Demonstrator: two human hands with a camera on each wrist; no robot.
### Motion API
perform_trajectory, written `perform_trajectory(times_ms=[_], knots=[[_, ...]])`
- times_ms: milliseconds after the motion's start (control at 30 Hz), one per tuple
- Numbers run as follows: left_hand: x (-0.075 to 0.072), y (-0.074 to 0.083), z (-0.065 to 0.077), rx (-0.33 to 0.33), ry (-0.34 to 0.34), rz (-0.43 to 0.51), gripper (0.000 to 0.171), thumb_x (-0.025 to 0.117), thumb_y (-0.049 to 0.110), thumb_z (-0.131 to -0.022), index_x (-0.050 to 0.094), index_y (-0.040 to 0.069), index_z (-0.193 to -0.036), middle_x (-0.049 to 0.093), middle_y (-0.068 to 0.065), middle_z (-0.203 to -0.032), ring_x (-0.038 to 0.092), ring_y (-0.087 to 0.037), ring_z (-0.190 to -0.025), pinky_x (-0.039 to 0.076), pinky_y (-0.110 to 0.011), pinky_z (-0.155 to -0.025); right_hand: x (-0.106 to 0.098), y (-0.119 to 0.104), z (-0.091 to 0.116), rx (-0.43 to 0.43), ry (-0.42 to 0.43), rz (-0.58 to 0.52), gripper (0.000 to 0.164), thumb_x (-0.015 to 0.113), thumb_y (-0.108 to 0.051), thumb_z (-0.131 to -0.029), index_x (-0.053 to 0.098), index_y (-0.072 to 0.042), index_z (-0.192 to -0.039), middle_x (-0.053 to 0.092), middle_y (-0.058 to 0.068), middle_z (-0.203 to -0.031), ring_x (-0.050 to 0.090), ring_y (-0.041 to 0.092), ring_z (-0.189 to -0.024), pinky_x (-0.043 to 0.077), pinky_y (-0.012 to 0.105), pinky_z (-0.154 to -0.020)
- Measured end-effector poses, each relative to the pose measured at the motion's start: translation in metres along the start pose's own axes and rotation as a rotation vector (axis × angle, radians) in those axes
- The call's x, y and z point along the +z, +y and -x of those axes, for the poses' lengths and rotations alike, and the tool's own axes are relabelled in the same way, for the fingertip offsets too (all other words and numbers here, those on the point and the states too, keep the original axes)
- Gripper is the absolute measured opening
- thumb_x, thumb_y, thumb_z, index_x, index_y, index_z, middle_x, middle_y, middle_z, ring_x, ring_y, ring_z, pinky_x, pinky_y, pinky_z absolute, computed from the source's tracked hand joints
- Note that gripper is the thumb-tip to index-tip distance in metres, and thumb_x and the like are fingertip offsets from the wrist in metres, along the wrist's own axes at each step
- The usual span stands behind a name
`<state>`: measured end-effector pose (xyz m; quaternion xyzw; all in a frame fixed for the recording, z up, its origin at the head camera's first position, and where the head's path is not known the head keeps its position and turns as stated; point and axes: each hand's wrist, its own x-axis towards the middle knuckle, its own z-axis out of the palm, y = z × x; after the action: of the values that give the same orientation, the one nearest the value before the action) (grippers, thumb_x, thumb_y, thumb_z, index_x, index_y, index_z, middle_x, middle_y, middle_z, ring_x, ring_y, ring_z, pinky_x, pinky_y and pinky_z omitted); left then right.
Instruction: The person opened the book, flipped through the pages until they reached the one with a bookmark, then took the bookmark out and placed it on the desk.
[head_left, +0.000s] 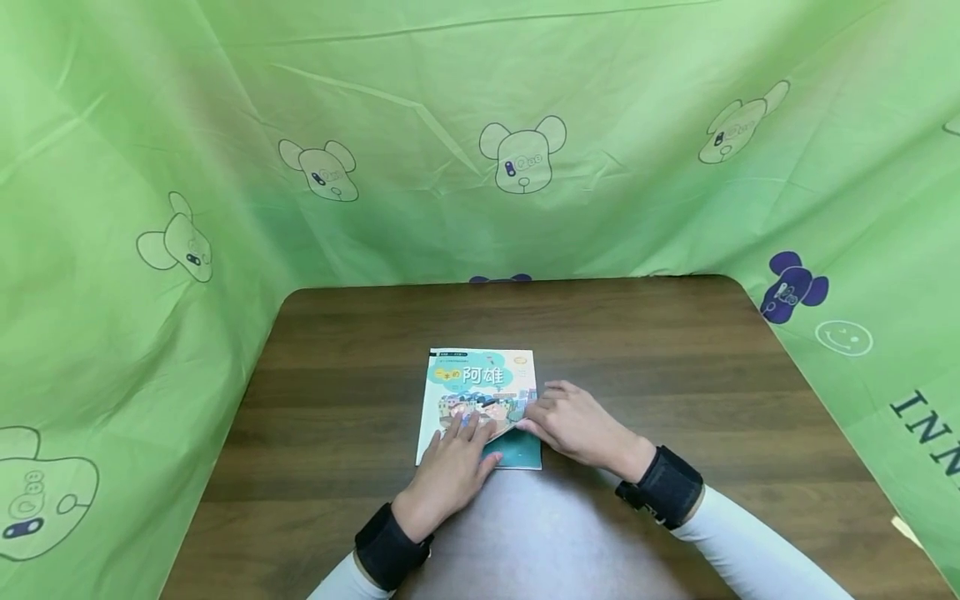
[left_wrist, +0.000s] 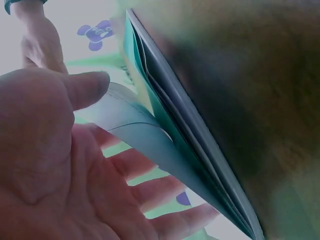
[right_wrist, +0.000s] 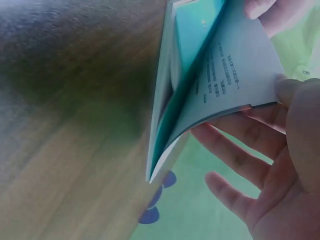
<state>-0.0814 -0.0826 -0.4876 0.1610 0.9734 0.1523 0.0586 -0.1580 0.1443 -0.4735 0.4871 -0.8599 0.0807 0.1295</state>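
From the head view, the left hand (head_left: 450,471) hides part of the lower cover of a book (head_left: 442,396); the print along its top is too small to read. Both sleeves (head_left: 757,537) run off the bottom edge. The right wrist view cuts off the right hand (right_wrist: 287,165) and blurs the inside lettering (right_wrist: 215,75) beyond reading.

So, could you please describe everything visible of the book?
The book looks thin and paper-bound. Its front cover is pale, with a colourful cartoon scene under large white Chinese characters. It lies on the wood-grained table, its cover's lower right part lifted to show a teal page beneath and printed text on the cover's underside. The right hand pinches the lifted edge; the left hand touches the cover's lower part.
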Motion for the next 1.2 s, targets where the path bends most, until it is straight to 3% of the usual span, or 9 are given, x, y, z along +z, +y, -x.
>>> perform_trajectory(times_ms=[267,333,500,600,733,900,1000,1133,1200], knots=[[0.002,-0.005,-0.002,-0.006,0.148,0.021,0.051,0.048,0.041,-0.100,0.057,0.010,-0.139,0.045,-0.024,-0.148,0.054,-0.039,-0.125,0.048,-0.055,-0.094,-0.006,0.001,-0.006,-0.025,0.093,0.039,0.032,0.050,-0.042,-0.099,0.067,-0.019,-0.084,0.066,-0.007,-0.074,0.065,0.012,-0.076,0.048,0.049,-0.096],[0.001,-0.007,-0.002,-0.007,0.180,0.036,0.049,0.049,0.039,-0.100,0.058,0.009,-0.137,0.046,-0.025,-0.147,0.054,-0.039,-0.125,0.050,-0.053,-0.093,-0.008,0.002,-0.007,-0.009,0.120,0.017,0.032,0.053,-0.042,-0.098,0.070,-0.016,-0.093,0.071,-0.004,-0.083,0.067,0.015,-0.084,0.048,0.048,-0.096],[-0.003,-0.014,0.000,-0.020,0.246,0.138,0.052,0.048,0.038,-0.101,0.051,0.006,-0.142,0.043,-0.026,-0.149,0.045,-0.039,-0.133,0.044,-0.053,-0.101,-0.014,0.004,-0.005,0.139,0.201,-0.032,0.047,0.057,-0.044,-0.094,0.064,-0.007,-0.124,0.071,0.007,-0.115,0.065,0.023,-0.107,0.050,0.045,-0.094],[-0.004,-0.018,0.003,-0.012,0.299,0.208,0.059,0.050,0.035,-0.100,0.039,0.004,-0.150,0.041,-0.024,-0.152,0.040,-0.038,-0.137,0.039,-0.055,-0.105,-0.013,0.004,-0.002,0.226,0.207,-0.031,0.047,0.060,-0.042,-0.093,0.063,-0.007,-0.123,0.070,0.010,-0.115,0.065,0.026,-0.107,0.051,0.045,-0.089],[-0.008,-0.022,0.010,0.016,0.406,0.200,0.075,0.062,0.026,-0.094,0.025,0.007,-0.156,0.029,-0.019,-0.159,0.035,-0.033,-0.141,0.045,-0.054,-0.100,-0.003,0.001,0.002,0.210,0.104,-0.028,0.046,0.063,-0.040,-0.090,0.066,-0.004,-0.119,0.069,0.013,-0.118,0.064,0.029,-0.109,0.050,0.048,-0.092],[-0.018,-0.029,0.017,0.108,0.604,0.080,0.095,0.074,0.011,-0.080,0.019,0.007,-0.157,0.010,-0.019,-0.165,0.023,-0.032,-0.147,0.038,-0.053,-0.106,0.010,-0.006,0.006,0.083,-0.104,-0.067,0.062,0.062,-0.045,-0.090,0.059,-0.003,-0.135,0.055,0.017,-0.142,0.053,0.030,-0.129,0.044,0.047,-0.103],[-0.025,-0.033,0.018,0.193,0.705,0.045,0.095,0.075,0.004,-0.076,0.022,0.008,-0.155,0.010,-0.024,-0.163,0.019,-0.036,-0.148,0.026,-0.055,-0.114,0.015,-0.009,0.009,0.047,-0.198,-0.083,0.069,0.062,-0.047,-0.090,0.052,-0.004,-0.142,0.047,0.017,-0.149,0.045,0.029,-0.136,0.040,0.047,-0.107],[-0.033,-0.038,0.023,0.265,0.794,0.006,0.095,0.077,0.002,-0.072,0.026,0.012,-0.151,0.013,-0.030,-0.160,0.023,-0.042,-0.145,0.025,-0.058,-0.113,0.015,-0.011,0.010,0.040,-0.276,-0.093,0.070,0.061,-0.047,-0.091,0.049,-0.004,-0.145,0.042,0.018,-0.153,0.040,0.032,-0.139,0.038,0.050,-0.108],[-0.036,-0.040,0.027,0.293,0.842,-0.018,0.085,0.075,0.004,-0.077,0.029,0.012,-0.149,0.015,-0.032,-0.158,0.024,-0.045,-0.144,0.024,-0.059,-0.113,0.014,-0.012,0.011,0.047,-0.294,-0.108,0.069,0.060,-0.046,-0.092,0.049,-0.004,-0.145,0.040,0.019,-0.153,0.039,0.032,-0.140,0.038,0.051,-0.108]])
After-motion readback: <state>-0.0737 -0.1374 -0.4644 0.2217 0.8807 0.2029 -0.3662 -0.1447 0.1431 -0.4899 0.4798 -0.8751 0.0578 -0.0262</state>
